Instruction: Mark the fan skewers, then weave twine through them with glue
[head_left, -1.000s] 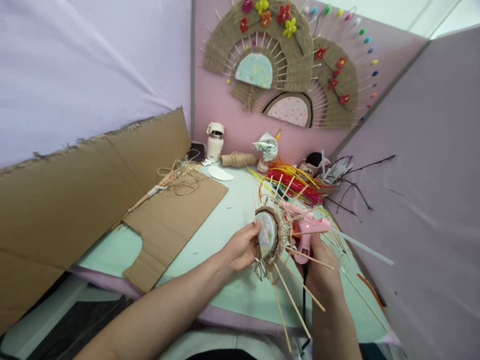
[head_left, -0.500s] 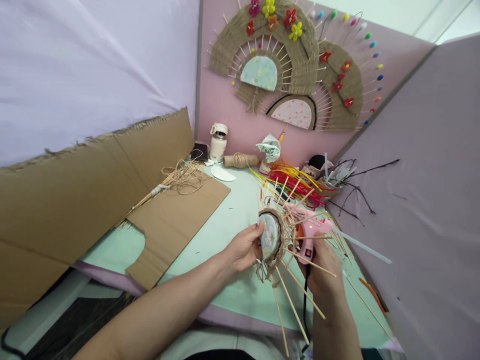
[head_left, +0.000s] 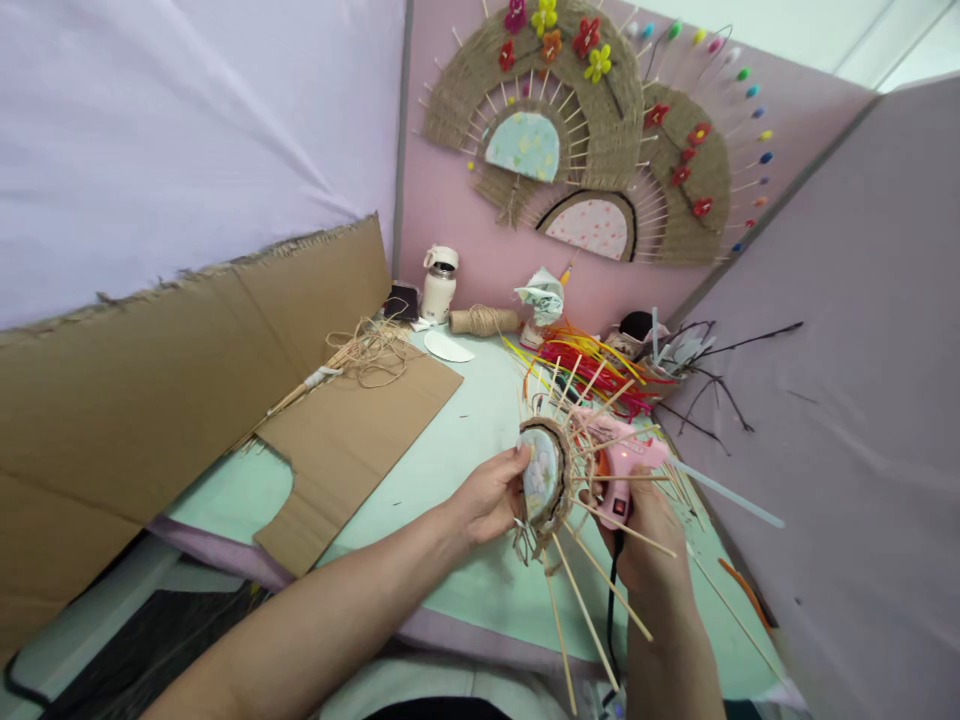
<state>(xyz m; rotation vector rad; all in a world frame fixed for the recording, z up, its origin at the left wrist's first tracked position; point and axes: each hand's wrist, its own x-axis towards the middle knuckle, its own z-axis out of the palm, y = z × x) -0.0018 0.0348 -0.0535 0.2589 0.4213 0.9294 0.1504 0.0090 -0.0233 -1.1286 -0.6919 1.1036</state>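
My left hand (head_left: 495, 495) grips a small half-round fan piece (head_left: 541, 478) by its flat side, thumb on the floral fabric front. Thin wooden sticks (head_left: 589, 575) spread outward from its curved edge, which has brown twine wound along it. A loose tuft of twine hangs at its lower end. My right hand (head_left: 649, 525) is wrapped round the handle of a pink hot glue gun (head_left: 621, 462), held behind the sticks. The gun's nozzle end is partly hidden by the sticks and points toward the curved edge. A translucent glue stick (head_left: 724, 492) juts from its back.
Cardboard pieces (head_left: 367, 430) lie at the left with a bundle of twine-tied sticks (head_left: 337, 365). Behind stand a white bottle (head_left: 439, 285), a twine roll (head_left: 484, 320) and coloured pipe cleaners (head_left: 585, 355). Twigs (head_left: 716, 375) reach out at right. Finished woven fans (head_left: 611, 130) hang on the pink wall.
The view has shifted very slightly. Both hands, the fan piece and the glue gun keep almost the same positions.
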